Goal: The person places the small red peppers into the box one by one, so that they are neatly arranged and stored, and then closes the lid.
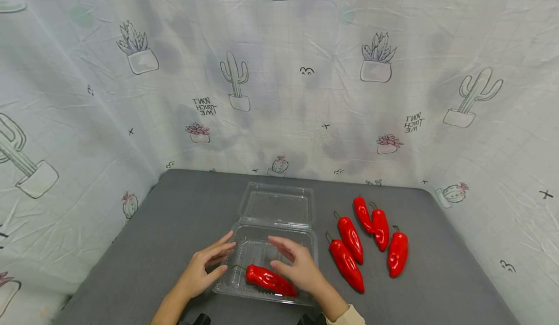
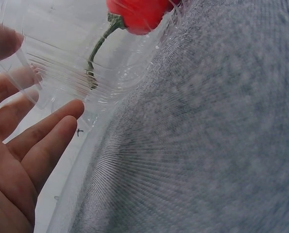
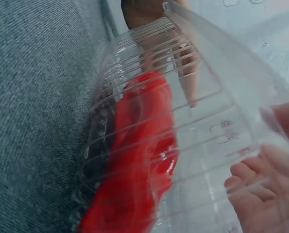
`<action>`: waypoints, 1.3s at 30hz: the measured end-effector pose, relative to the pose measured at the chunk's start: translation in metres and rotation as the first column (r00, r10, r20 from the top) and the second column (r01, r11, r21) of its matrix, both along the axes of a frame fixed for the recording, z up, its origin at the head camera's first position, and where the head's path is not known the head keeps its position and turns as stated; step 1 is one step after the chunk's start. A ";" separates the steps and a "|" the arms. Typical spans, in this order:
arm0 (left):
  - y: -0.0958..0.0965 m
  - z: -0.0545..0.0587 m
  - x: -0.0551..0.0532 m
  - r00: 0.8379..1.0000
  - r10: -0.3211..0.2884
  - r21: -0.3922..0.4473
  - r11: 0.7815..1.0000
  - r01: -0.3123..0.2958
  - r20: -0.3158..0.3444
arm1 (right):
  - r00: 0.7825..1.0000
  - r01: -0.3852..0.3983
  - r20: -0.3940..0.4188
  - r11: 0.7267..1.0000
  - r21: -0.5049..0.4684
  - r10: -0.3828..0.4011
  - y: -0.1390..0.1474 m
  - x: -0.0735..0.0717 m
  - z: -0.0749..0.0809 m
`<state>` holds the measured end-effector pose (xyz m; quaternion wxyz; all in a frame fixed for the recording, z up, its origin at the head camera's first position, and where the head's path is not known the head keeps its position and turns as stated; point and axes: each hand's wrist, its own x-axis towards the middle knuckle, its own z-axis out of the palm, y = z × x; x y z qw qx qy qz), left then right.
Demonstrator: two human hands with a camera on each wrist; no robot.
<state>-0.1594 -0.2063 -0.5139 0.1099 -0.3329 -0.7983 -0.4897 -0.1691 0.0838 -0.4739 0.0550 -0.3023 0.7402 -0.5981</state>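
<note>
An open clear plastic clamshell box (image 1: 315, 247) lies on the grey table, its lid (image 1: 278, 206) folded back toward the wall. One red pepper (image 1: 268, 280) rests on its side in the near part of the base, green stem pointing left. At the box's left side is my left hand (image 1: 202, 270), fingers loosely extended around the rim; whether they touch it I cannot tell. My right hand (image 1: 301, 267) hovers over the box's right side, thumb and fingers apart, just above the pepper. Nothing is held by either hand. Through the clear wall, the right wrist view shows the pepper (image 3: 139, 150) large.
Several more red peppers lie loose right of the box, the nearest pepper (image 1: 346, 266) close to its right edge and another pepper (image 1: 398, 254) farthest right. A cactus-printed white curtain (image 1: 279, 97) hangs around the back and sides of the table (image 1: 192, 203).
</note>
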 end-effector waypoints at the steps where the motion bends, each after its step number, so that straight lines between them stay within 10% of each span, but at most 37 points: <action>1: 0.000 0.000 0.000 1.000 0.001 -0.001 1.000 -0.001 0.000 | 1.000 0.002 -0.005 1.000 -0.010 -0.002 0.000 0.000 0.000; 14: 0.002 0.000 0.004 1.000 -0.005 0.004 1.000 0.005 -0.003 | 0.999 -0.008 -0.048 0.990 -0.141 0.001 0.007 0.001 0.009; 39: -0.001 0.002 0.001 1.000 -0.004 -0.009 1.000 0.004 0.006 | 0.936 0.290 -0.168 0.949 -0.123 -0.308 0.080 -0.008 0.026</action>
